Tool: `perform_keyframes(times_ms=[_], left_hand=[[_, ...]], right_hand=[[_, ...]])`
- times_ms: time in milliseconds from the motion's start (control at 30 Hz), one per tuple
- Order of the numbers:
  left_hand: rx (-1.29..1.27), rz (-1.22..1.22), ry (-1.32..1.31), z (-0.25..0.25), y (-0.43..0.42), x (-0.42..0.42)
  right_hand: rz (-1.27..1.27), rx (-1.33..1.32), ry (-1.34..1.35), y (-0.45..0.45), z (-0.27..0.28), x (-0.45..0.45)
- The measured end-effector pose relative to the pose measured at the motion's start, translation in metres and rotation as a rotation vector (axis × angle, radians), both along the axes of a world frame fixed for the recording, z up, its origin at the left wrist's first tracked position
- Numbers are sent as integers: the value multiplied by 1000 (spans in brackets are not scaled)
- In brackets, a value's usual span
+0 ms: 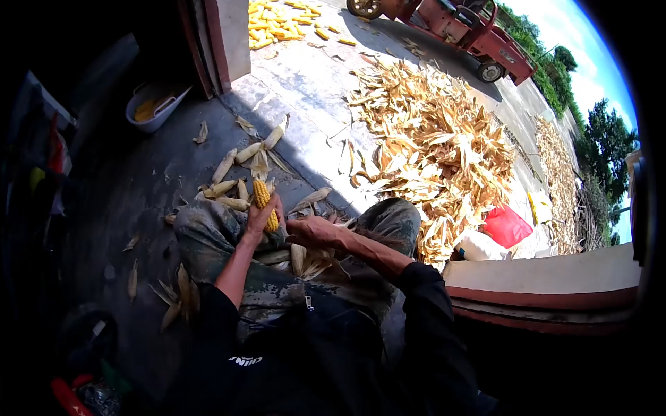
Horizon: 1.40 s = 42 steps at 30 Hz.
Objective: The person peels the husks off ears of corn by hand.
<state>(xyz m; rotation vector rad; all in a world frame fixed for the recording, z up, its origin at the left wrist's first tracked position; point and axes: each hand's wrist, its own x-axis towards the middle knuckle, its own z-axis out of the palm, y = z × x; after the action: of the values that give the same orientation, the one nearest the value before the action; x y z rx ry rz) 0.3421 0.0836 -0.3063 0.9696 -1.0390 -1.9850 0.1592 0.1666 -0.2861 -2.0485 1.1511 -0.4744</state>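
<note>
An ear of corn (263, 197) with bare yellow kernels stands nearly upright in my left hand (255, 220), whose fingers wrap round its lower part. Beside it, to the right, my right hand (313, 231) is closed above my lap. What its fingers hold, if anything, is hidden. Between my legs lie several ears still in husk (298, 259) and loose husk leaves. Past my left knee, more unhusked ears (225, 166) are scattered on the floor, one with its tip pointing toward the doorway.
A large heap of dry husks (444, 145) lies in the sun at the right. A white basin (157, 114) with yellow corn stands by the door frame (220, 48). Peeled ears (277, 21) are piled outside. A red three-wheeled truck (458, 31) and a red bag (507, 226) are farther off.
</note>
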Motion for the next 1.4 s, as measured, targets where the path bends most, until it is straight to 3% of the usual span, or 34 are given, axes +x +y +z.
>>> perform_keyframes(times_ms=[33, 133, 200, 233, 267, 300, 333, 400, 467, 533, 600, 667, 733, 800, 833, 867, 933, 967, 1000, 1033, 1067, 1100, 1133, 1200, 1233, 1267, 1333, 1367, 1400], left_hand=[[-6, 19, 1, -3, -3, 4], [419, 207, 48, -30, -5, 15], [443, 162, 211, -37, -3, 11], [369, 136, 227, -38, -3, 9], [298, 110, 243, -39, -1, 6], [340, 133, 204, -39, 1, 2], [294, 89, 248, -41, 0, -1], [282, 88, 209, -23, 4, -9], [249, 61, 111, -24, 7, -14], [160, 57, 56, -16, 12, -16], [75, 53, 77, -24, 13, -16], [79, 58, 56, -28, 19, -10], [-127, 78, -105, -27, 22, -8], [-133, -93, -398, -27, 20, 1], [-153, -149, -444, -46, 17, 3], [-168, -203, -492, -74, 16, 0], [-403, -120, -683, -99, 18, -6], [-510, -68, -792, -112, 19, -9], [-329, -241, -947, -102, 20, -7], [-250, -207, -881, -125, 20, -12], [-365, -134, -850, -125, 20, -13], [-482, -64, -825, -124, 20, -15], [-421, -106, -778, -101, 19, -13], [-280, -84, -637, -61, 20, -12], [-148, -74, -497, -61, 19, -13], [-137, -73, -499, -64, 17, -15], [-317, -2, -581, -78, 21, -18], [-382, 45, -583, -87, 21, -17], [-292, 59, -486, -91, 20, -15]], right_hand=[[-43, 10, 120, -7, 44, -20], [-193, -335, 296, -39, 97, -129], [-513, -434, 574, -59, 143, -235], [-754, -398, 852, -59, 172, -283], [-1154, -383, 825, -57, 170, -350], [-1391, -141, 1083, -50, 224, -322], [-1358, -220, 1086, -49, 222, -357], [-1121, -575, 916, -42, 204, -354], [-1083, -198, 315, -41, 181, -276], [-854, 157, -132, -34, 105, -212], [-622, 512, -303, -19, 53, -126], [-442, 683, -450, -5, 33, -47], [-392, 834, -652, -2, -5, 3], [-444, 786, -669, -1, -29, 32], [-486, 631, -532, -1, -57, 35], [-526, 641, -560, 4, -40, 42], [-601, 850, -587, 11, -31, 40], [-630, 1029, -757, 11, -35, 34], [-655, 1212, -926, 14, -56, 19], [-411, 994, -666, 18, -93, -5], [-222, 731, -422, 22, -129, -29], [-292, 560, -269, 21, -128, -38], [-358, 385, -120, 19, -126, -49], [-796, 1262, -546, -20, -104, -80], [-806, 985, -279, -49, -90, -86], [-885, 996, -504, -88, -76, -104], [-825, 722, -910, -180, 9, -113], [-881, 455, -1070, -213, 64, -107], [-854, 281, -1221, -240, 107, -99]])
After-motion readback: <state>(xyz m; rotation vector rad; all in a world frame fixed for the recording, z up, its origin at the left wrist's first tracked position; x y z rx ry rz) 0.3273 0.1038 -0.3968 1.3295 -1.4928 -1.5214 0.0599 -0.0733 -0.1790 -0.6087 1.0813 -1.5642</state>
